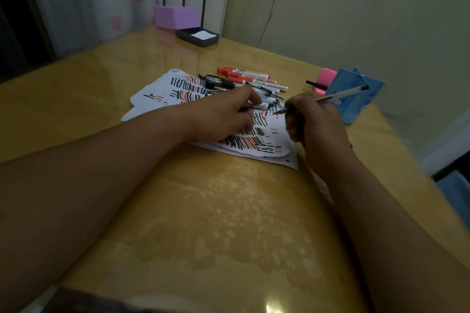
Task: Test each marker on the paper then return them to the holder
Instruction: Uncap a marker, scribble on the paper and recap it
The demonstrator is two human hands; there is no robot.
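Right hand (314,119) has a thin clear-barrelled pen (340,94). The grip is a pinch low on the barrel, near the writing end. The tip is at the paper (155,95), touching or just above it (can't tell which). The back end, with its dark cap, points up toward the blue holder (356,101).

Left hand (221,115) lies on the sheet with fingers curled down at the edge of the pile. Something dark is under the fingertips. Can't tell whether that grip is pinching it or only pressing the sheet flat.

The rest of the markers (254,80) are loose in a heap at the far edge of the paper, red-and-white ones behind and black ones in front. One black one (314,83) sits apart, beside a pink block (328,76) near the holder.

Handling, as I judge it:
- Pens are light, stiff, smooth plastic and round, so they'll probably roll on this glossy table (203,211).
- Take each one mid-barrel or just above the tip. Avoid the cap end, since a cap may pull off.
- Paper is thin and will likely slide, so it needs a hand holding it down during strokes.
- Holder looks light, is open at the top and seems to sit tilted. Drop pens in gently or it may shift.

The sheet is already dense with red and black strokes. White space is left at the near-right and far-left corners.
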